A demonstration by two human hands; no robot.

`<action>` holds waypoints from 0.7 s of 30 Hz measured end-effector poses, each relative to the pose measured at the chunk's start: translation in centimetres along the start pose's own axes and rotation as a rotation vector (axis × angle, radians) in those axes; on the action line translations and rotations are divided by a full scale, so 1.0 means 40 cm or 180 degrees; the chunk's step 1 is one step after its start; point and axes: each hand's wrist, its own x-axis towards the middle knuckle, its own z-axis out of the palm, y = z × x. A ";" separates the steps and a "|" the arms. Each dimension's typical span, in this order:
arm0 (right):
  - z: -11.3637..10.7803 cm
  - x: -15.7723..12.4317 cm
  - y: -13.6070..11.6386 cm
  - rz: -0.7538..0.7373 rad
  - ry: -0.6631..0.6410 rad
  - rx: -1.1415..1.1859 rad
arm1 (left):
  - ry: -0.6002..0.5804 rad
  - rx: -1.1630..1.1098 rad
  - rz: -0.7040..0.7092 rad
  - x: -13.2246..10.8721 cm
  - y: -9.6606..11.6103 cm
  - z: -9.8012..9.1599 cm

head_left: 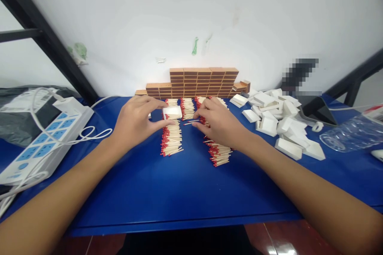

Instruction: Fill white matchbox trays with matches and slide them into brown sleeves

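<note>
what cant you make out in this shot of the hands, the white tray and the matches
All in the head view:
- inside of the white tray in the left hand: too small, partly covered
- what the right hand pinches from the matches: covered by that hand
- dark object by the wall: pixel-blurred
- power strip: cut off by the left edge

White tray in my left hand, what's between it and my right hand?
Between the white tray and right hand, the head view shows a pile of red-tipped matches and a loose match.
</note>
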 end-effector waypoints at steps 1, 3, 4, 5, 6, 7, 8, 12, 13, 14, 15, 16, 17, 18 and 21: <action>0.010 0.001 -0.001 -0.0043 -0.0071 -0.0092 | -0.0024 0.0000 -0.0004 0.000 0.001 0.000; 0.027 0.005 -0.007 -0.0081 -0.0170 -0.0243 | -0.0100 -0.0012 -0.0009 -0.001 0.004 0.002; 0.032 0.007 -0.010 -0.0092 -0.0206 -0.0286 | -0.0133 -0.0020 -0.0008 -0.001 0.005 0.003; 0.037 0.011 -0.012 -0.0095 -0.0242 -0.0312 | -0.0154 -0.0025 -0.0006 -0.002 0.005 0.004; 0.039 0.014 -0.013 -0.0097 -0.0290 -0.0321 | -0.0162 -0.0026 -0.0003 -0.002 0.005 0.005; 0.040 0.017 -0.013 -0.0101 -0.0350 -0.0328 | -0.0160 -0.0016 0.0000 -0.003 0.004 0.006; 0.040 0.019 -0.012 -0.0103 -0.0408 -0.0344 | -0.0152 -0.0003 0.0003 -0.003 0.003 0.006; 0.036 0.024 -0.004 -0.0123 -0.0545 -0.0594 | -0.0093 0.0003 0.0038 -0.002 0.000 0.007; 0.034 0.024 -0.003 -0.0111 -0.0550 -0.0681 | -0.0082 -0.0004 0.0055 -0.002 0.000 0.007; 0.032 0.024 -0.004 -0.0085 -0.0550 -0.0750 | -0.0081 -0.0007 0.0070 -0.002 0.000 0.007; 0.030 0.025 -0.004 -0.0054 -0.0541 -0.0798 | -0.0081 -0.0003 0.0079 -0.002 0.001 0.007; 0.028 0.026 -0.006 -0.0027 -0.0525 -0.0830 | -0.0087 0.0004 0.0085 -0.002 0.001 0.006; 0.026 0.027 -0.007 -0.0008 -0.0508 -0.0852 | -0.0099 0.0010 0.0089 -0.002 0.002 0.006; 0.025 0.029 -0.009 -0.0003 -0.0504 -0.0870 | -0.0115 0.0014 0.0090 -0.002 0.002 0.006; 0.026 0.034 -0.016 -0.0046 -0.0580 -0.0925 | -0.0154 0.0003 0.0100 -0.002 0.004 0.006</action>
